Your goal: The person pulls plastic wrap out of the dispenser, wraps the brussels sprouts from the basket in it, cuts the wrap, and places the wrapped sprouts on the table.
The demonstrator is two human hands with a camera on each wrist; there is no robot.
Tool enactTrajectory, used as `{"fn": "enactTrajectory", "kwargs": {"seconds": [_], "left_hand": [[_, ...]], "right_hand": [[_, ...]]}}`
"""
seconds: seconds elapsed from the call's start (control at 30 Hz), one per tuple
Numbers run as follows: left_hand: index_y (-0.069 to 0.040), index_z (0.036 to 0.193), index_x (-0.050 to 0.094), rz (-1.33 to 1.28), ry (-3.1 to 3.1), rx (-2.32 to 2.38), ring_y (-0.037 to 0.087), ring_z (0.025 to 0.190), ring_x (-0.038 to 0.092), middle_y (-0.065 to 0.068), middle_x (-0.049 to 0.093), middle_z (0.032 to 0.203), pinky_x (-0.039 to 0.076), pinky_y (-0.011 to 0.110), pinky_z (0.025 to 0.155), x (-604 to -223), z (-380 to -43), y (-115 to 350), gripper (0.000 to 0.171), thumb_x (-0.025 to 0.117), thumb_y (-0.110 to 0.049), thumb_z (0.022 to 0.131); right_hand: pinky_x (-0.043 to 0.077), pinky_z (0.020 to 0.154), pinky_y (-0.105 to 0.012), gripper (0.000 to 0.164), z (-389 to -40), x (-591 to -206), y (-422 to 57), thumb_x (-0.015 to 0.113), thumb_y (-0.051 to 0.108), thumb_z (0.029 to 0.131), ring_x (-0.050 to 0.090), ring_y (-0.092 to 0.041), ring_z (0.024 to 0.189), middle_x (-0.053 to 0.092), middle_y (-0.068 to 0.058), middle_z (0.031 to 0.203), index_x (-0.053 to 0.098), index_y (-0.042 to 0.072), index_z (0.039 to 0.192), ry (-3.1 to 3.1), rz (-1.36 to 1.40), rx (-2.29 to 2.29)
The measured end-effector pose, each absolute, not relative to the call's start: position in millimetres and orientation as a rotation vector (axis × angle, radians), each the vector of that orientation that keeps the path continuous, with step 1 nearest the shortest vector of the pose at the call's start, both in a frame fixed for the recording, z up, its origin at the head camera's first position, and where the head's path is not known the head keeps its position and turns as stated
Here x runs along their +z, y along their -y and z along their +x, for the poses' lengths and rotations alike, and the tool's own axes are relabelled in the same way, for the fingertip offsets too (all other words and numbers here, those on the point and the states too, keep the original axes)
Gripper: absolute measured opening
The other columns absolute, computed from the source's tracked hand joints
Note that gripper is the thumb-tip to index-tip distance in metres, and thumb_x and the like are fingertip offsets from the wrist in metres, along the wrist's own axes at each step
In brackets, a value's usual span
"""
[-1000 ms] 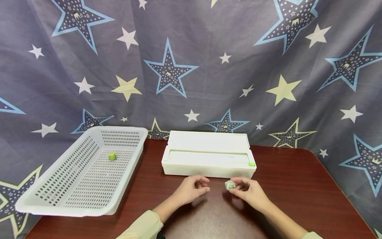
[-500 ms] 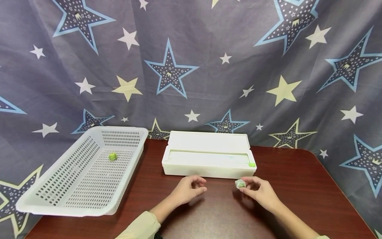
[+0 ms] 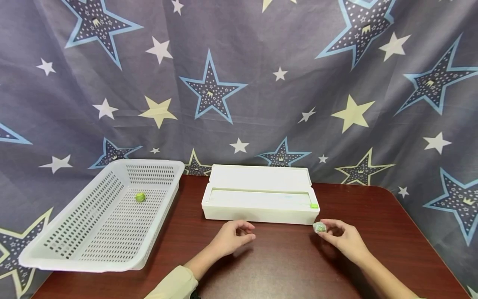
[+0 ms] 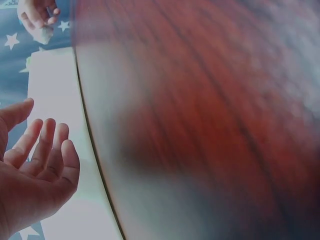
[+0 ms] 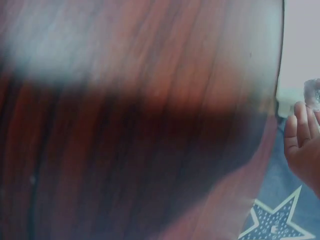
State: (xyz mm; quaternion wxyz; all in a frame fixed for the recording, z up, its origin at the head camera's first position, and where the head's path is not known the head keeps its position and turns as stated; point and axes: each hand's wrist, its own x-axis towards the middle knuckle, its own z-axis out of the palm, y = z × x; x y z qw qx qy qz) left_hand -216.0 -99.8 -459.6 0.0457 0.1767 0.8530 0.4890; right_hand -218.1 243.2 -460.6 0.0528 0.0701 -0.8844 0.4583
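My right hand [image 3: 345, 238] pinches a small pale-green lump wrapped in clear film [image 3: 319, 227] between thumb and fingertips, just off the right front corner of a long white box. In the right wrist view the wrapped lump [image 5: 312, 93] shows at the right edge, partly cut off. My left hand [image 3: 229, 240] is held over the table before the box's front, fingers loosely bent and nothing in them. The left wrist view shows that hand [image 4: 42, 170] with its fingers spread. The white box [image 3: 261, 214], resembling a cling film dispenser, has its lid raised and a green slider [image 3: 314, 206] at its right end.
A white perforated basket [image 3: 101, 265] stands on the left of the dark red wooden table [image 3: 269, 270]. Inside it lies a small green lump [image 3: 140, 197]. A grey star-patterned curtain [image 3: 261, 104] hangs right behind the table.
My right hand has moved to the right with the wrapped lump, from before the box's front to its right corner. The left hand has drifted slightly left.
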Motion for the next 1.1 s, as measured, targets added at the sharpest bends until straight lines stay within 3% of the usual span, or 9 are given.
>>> {"fn": "enactTrajectory", "kwargs": {"seconds": [0.57,1.1], "left_hand": [[-0.003,0.102,0.068,0.497,-2.644,1.505,0.006,0.071,0.056,0.003,0.068,0.087,0.045,0.018,0.062,-461.0,-217.8,113.3,0.027,0.070,-0.022,0.083],[-0.001,0.102,0.067,0.534,-2.650,1.514,0.002,0.066,0.055,0.001,0.067,0.084,0.046,0.019,0.059,-460.4,-217.9,121.4,0.028,0.068,-0.023,0.085]], "right_hand": [[0.045,0.061,-0.019,0.047,-237.2,-475.6,-271.5,0.070,0.029,0.083,0.053,0.008,0.072,0.066,-0.010,0.098,0.061,0.001,0.119,2.774,-0.022,1.238],[0.043,0.060,-0.017,0.046,-245.6,-480.4,-269.6,0.070,0.028,0.083,0.051,0.009,0.069,0.067,-0.014,0.097,0.061,-0.003,0.117,2.741,-0.115,1.204]]}}
